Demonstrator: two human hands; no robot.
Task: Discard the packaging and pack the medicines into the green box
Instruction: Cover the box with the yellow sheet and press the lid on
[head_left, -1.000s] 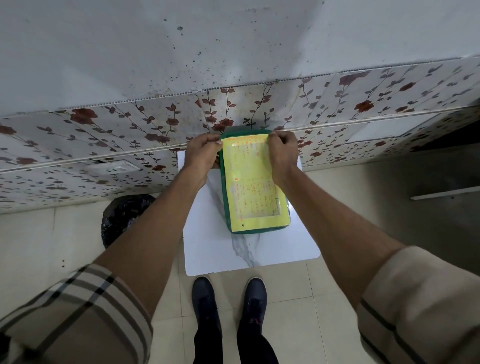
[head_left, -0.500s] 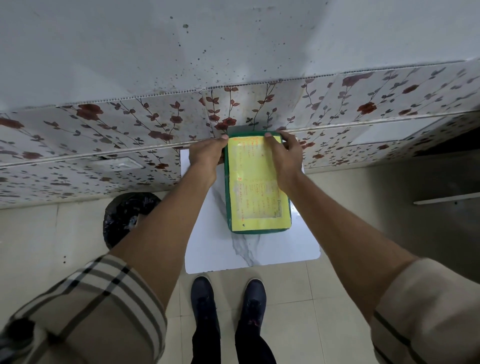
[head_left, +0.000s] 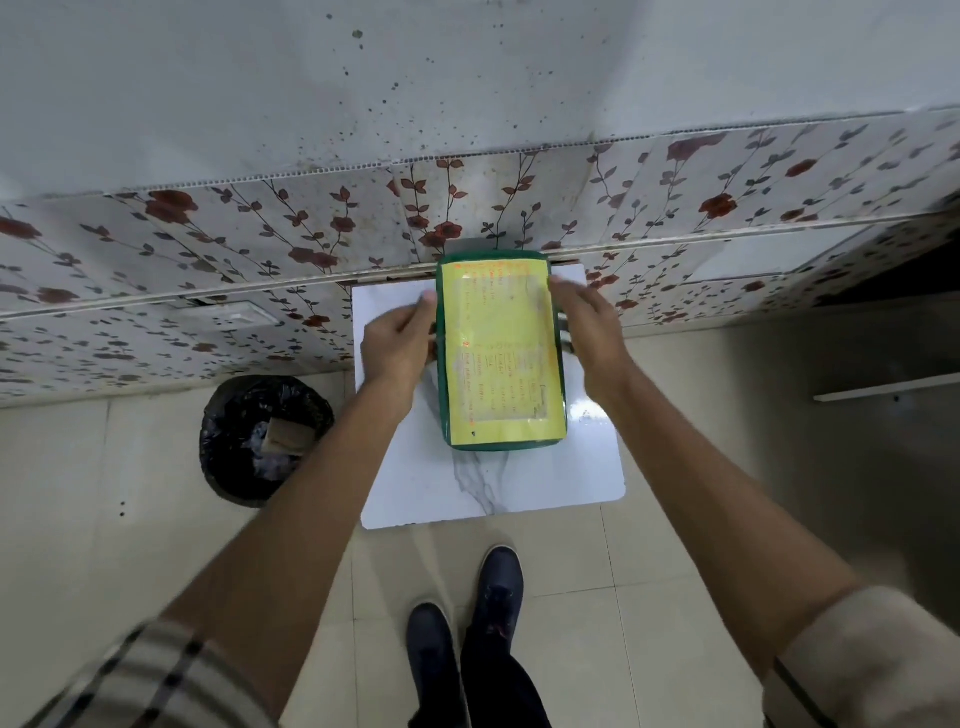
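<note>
The green box (head_left: 500, 449) lies closed on a small white marble-look table (head_left: 493, 491), and its lid carries a large yellow label with handwriting. My left hand (head_left: 397, 343) is pressed against the box's left side, thumb on the edge. My right hand (head_left: 587, 327) lies along the right side, fingers over a dark clasp. Both hands are blurred. No medicines are visible; the inside of the box is hidden.
A round bin lined with a black bag (head_left: 265, 436) stands on the tiled floor left of the table, with cardboard packaging (head_left: 285, 439) in it. A floral-tiled wall (head_left: 260, 244) runs right behind the table. My dark shoes (head_left: 467, 623) are below the table's near edge.
Both hands have slid from the box's far corners back along its sides to about the middle. The box has stayed in place with its lid down.
</note>
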